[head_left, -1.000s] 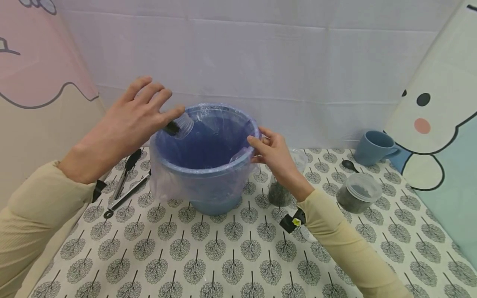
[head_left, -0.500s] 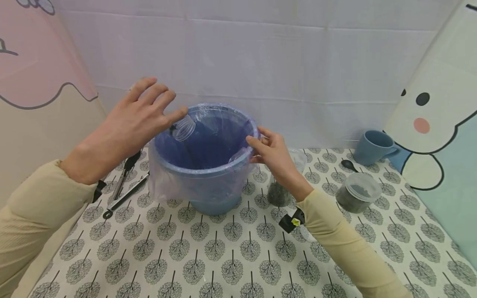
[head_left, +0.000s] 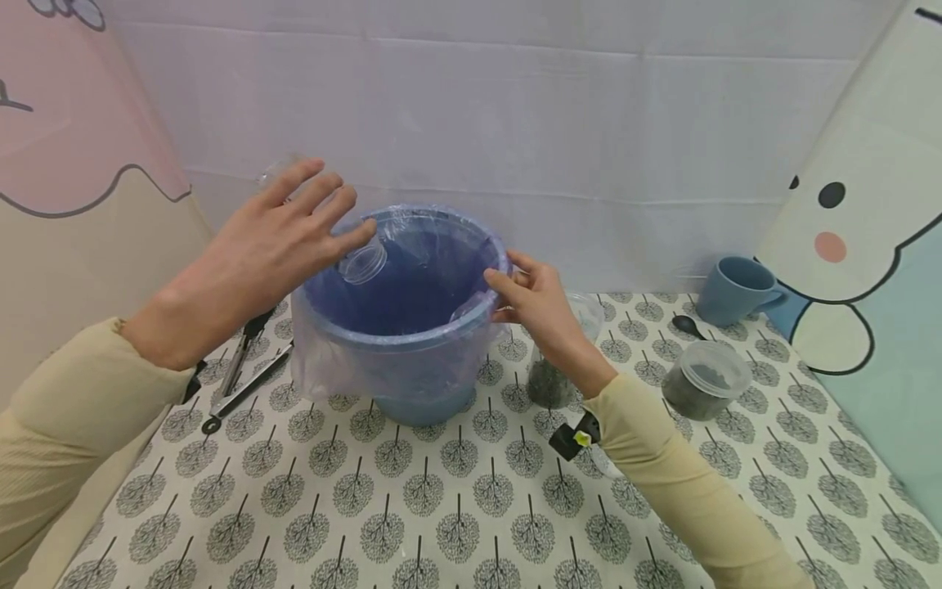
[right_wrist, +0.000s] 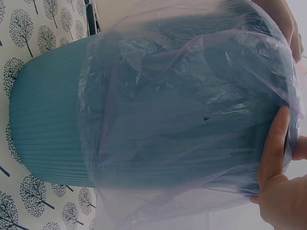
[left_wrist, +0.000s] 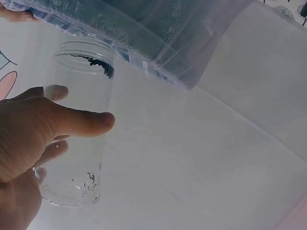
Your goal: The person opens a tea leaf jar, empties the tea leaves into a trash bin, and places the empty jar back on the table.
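Note:
My left hand (head_left: 283, 225) grips a clear jar (left_wrist: 79, 96) tipped mouth-down over the left rim of a blue bin (head_left: 427, 409). In the left wrist view a dark clump sits inside the jar's neck and small dark flecks cling near its base. A thin translucent purple bag (right_wrist: 158, 105) lines the bin and hangs over its outside. With thumb and fingers my right hand (head_left: 540, 307) pinches the bin's right rim through the bag. The bottom of the bin's inside is hidden.
Metal tongs (head_left: 253, 380) with black tips lie left of the bin. Behind my right forearm stands a clear jar (head_left: 550, 380) with dark contents. Farther right are a lidded tub (head_left: 706, 380), a black spoon (head_left: 688, 326) and a blue mug (head_left: 738, 290).
The dark contents near the jar's mouth have mostly gone from sight in the head view. My left hand has shifted slightly right, tilting the jar further. My right hand stays on the rim.

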The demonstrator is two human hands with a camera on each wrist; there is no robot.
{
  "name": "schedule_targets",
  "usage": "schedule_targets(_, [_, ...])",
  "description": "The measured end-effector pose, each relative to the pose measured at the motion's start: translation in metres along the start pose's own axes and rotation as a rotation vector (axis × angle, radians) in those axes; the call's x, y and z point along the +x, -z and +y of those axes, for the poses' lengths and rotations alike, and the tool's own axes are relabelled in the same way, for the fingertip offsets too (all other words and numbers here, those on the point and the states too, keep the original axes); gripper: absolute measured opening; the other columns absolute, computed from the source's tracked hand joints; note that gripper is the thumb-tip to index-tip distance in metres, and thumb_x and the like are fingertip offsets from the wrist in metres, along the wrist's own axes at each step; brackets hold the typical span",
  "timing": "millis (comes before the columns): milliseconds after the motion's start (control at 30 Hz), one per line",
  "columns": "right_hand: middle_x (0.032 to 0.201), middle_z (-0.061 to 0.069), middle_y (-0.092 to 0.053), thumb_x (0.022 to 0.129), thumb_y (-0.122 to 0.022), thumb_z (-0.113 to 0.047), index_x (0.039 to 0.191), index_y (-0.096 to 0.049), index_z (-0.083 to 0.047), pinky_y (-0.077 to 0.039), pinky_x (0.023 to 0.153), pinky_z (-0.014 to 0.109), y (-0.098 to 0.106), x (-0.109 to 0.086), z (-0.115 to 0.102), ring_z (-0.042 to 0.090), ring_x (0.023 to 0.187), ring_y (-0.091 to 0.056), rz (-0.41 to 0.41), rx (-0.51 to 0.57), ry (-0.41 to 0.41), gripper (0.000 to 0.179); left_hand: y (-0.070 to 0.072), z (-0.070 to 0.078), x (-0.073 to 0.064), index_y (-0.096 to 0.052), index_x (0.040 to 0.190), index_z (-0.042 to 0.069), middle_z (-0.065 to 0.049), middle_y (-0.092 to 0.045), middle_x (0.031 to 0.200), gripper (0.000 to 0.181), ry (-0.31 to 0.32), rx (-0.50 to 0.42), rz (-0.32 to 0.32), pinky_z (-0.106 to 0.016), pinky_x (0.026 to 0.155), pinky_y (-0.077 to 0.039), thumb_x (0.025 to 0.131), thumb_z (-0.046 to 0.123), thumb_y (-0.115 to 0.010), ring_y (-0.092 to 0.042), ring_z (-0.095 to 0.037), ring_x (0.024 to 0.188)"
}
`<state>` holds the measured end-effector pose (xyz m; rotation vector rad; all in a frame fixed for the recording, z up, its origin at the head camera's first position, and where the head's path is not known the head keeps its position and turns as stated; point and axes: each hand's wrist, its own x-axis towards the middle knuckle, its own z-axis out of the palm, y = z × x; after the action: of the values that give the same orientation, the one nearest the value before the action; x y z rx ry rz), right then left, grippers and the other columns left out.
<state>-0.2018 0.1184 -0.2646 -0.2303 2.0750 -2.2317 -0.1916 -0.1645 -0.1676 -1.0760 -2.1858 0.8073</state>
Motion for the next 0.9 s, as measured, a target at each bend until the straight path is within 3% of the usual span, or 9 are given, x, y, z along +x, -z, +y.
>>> schedule_targets(300, [0.085, 0.003, -0.066, 0.098, -0.055, -0.007, 0.149, -0.032, 0.001, -0.058, 0.062, 0.023, -0.0008, -0.0005, -0.0001, 0.010, 0.062, -0.062, 0.002, -0.006, -0.001, 0.056, 0.0012, 0.0006, 0.0021, -0.055, 0.133, 0.012, -0.022, -0.051, 0.133, 0.086, -0.043, 0.038, -0.012, -0.048, 0.120, -0.015, 0.056, -0.013, -0.084, -0.044, -0.038, 0.128])
schedule_targets(600, [0.087, 0.004, -0.066, 0.098, -0.055, -0.008, 0.149, -0.032, 0.000, -0.058, 0.062, 0.023, -0.0010, -0.0003, -0.0009, 0.010, 0.063, -0.062, 0.005, -0.011, -0.003, 0.057, 0.0013, -0.0006, 0.0025, -0.057, 0.133, 0.013, -0.020, -0.053, 0.132, 0.085, -0.064, 0.071, 0.019, -0.046, 0.121, -0.014, 0.056, -0.011, -0.085, -0.044, -0.035, 0.128])
schedule_targets(900, [0.085, 0.004, -0.066, 0.098, -0.055, -0.007, 0.148, -0.033, 0.002, -0.058, 0.064, 0.024, -0.0015, 0.0000, -0.0003, 0.010, 0.064, -0.063, -0.003, -0.004, 0.005, 0.055, 0.0016, -0.0008, 0.0023, -0.058, 0.132, 0.012, -0.021, -0.051, 0.137, 0.085, -0.132, 0.007, -0.015, -0.044, 0.122, -0.009, 0.055, -0.009, -0.087, -0.041, -0.036, 0.132])
